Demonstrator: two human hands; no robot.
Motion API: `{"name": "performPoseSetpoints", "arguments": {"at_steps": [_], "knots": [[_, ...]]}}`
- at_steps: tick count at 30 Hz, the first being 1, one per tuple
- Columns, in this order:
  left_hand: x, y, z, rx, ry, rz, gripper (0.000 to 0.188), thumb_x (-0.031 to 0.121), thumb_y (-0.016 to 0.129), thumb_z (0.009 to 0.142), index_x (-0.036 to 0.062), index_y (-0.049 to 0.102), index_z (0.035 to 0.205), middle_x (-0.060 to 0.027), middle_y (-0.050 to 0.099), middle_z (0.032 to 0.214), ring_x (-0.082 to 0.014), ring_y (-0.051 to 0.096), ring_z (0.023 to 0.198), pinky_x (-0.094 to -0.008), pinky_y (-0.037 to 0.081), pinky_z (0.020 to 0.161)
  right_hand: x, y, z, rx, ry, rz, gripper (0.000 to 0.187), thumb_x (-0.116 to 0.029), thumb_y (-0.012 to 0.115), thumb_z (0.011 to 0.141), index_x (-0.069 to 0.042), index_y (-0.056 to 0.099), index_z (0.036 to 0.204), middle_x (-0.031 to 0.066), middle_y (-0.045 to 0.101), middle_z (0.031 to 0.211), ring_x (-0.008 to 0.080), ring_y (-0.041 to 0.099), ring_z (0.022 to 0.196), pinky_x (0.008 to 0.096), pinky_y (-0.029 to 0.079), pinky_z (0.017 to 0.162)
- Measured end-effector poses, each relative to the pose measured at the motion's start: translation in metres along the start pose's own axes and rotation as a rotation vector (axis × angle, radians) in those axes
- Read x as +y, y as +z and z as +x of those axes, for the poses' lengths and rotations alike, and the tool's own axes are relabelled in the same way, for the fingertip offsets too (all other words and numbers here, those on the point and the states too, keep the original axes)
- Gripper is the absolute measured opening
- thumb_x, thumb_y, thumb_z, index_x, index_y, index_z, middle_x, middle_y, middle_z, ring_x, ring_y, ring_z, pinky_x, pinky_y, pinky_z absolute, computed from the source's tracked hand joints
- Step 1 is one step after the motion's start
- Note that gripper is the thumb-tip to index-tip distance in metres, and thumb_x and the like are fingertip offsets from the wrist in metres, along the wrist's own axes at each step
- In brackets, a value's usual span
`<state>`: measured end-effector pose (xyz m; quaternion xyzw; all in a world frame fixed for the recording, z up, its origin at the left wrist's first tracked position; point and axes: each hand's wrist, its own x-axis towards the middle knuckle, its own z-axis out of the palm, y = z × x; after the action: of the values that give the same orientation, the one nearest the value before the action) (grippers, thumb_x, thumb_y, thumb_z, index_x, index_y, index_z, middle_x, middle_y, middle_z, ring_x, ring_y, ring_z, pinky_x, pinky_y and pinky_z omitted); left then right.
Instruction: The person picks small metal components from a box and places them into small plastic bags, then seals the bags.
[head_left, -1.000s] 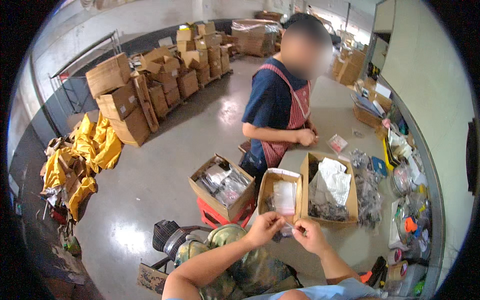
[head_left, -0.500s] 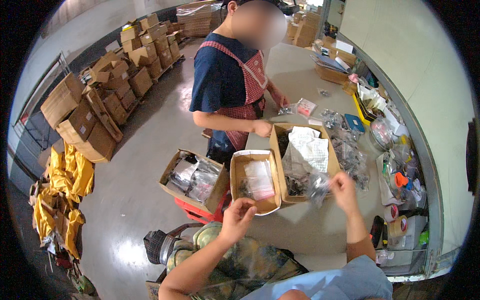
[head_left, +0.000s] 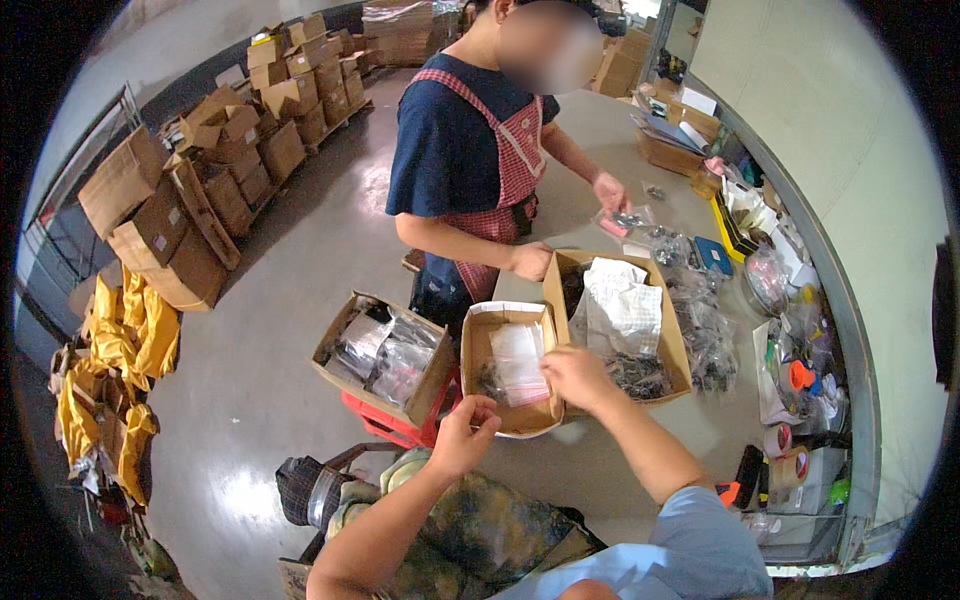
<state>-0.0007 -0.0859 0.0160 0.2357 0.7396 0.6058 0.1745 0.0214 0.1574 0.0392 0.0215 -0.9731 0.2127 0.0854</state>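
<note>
My left hand (head_left: 465, 436) is beside the near left corner of a small cardboard box (head_left: 508, 309), fingers curled in toward the thumb; whatever they may hold is too small to make out. A stack of clear zip bags (head_left: 519, 364) lies in that box. My right hand (head_left: 578, 376) reaches over the box's right wall, fingers closed at the edge of the bags; its grip is hidden. To the right stands a larger cardboard box (head_left: 682, 345) with small dark parts (head_left: 641, 374) in it and a crumpled white sheet (head_left: 620, 300) on top.
Left of the small box, a carton of filled bags (head_left: 385, 350) sits on a red stool (head_left: 375, 424). Across the table a person in a checked apron (head_left: 520, 165) handles a small bag (head_left: 625, 220). Filled bags (head_left: 705, 330) and tape rolls (head_left: 788, 467) lie at right.
My right hand has moved left from above the large box's near edge to the small box; the filled bag it held no longer shows. The other person's far hand has shifted right.
</note>
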Motion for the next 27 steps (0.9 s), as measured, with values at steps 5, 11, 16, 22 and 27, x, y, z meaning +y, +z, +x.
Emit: {"name": "performPoseSetpoints", "arguments": {"at_steps": [5,11,16,22,27], "knots": [[-0.006,-0.002,0.007,0.031,-0.033,-0.020,0.022,0.009,0.062,0.085,0.0007,0.055,0.104,-0.0030,0.059,0.083,-0.0091,0.054,0.075,-0.0248,0.046,0.068,-0.014,0.074,0.026,-0.373,0.145,-0.549,0.014,-0.012,0.057,0.078,-0.010,0.069,0.085,0.0109,0.066,0.096,0.0251,0.064,0.093,0.0385,0.052,0.076],[0.016,-0.020,0.009,0.115,-0.040,-0.030,0.022,0.013,0.064,0.084,-0.0010,0.058,0.100,-0.0064,0.063,0.084,-0.0111,0.056,0.077,-0.0263,0.047,0.069,-0.014,0.063,0.018,-0.389,0.211,-0.591,0.016,-0.009,0.060,0.076,-0.007,0.069,0.089,0.0117,0.067,0.087,0.0308,0.066,0.083,0.0382,0.053,0.073],[0.009,-0.023,0.011,0.156,0.129,0.161,0.023,0.010,0.063,0.081,-0.0011,0.059,0.100,-0.0127,0.064,0.086,-0.0224,0.062,0.079,-0.0319,0.049,0.071,-0.032,0.039,-0.002,-0.122,-0.019,-0.355,0.020,-0.004,0.054,0.078,-0.004,0.066,0.094,0.0133,0.066,0.086,0.0322,0.065,0.082,0.0408,0.052,0.074],[0.009,-0.003,0.003,0.073,0.181,0.123,0.020,0.008,0.062,0.079,0.0020,0.064,0.098,-0.0175,0.063,0.087,-0.0344,0.061,0.080,-0.0384,0.049,0.072,-0.072,0.019,-0.023,-0.117,0.031,0.426,0.020,0.000,0.055,0.078,-0.001,0.056,0.097,0.0163,0.063,0.089,0.0293,0.063,0.083,0.0337,0.050,0.072],[0.026,-0.009,-0.004,-0.026,0.225,0.182,0.016,0.008,0.064,0.080,0.0057,0.069,0.095,-0.0164,0.064,0.084,-0.0284,0.063,0.077,-0.0332,0.049,0.069,-0.066,0.025,-0.042,-0.041,0.221,0.916,0.018,0.000,0.064,0.080,0.000,0.050,0.091,0.0084,0.061,0.085,0.0161,0.058,0.076,0.0297,0.047,0.071]]}}
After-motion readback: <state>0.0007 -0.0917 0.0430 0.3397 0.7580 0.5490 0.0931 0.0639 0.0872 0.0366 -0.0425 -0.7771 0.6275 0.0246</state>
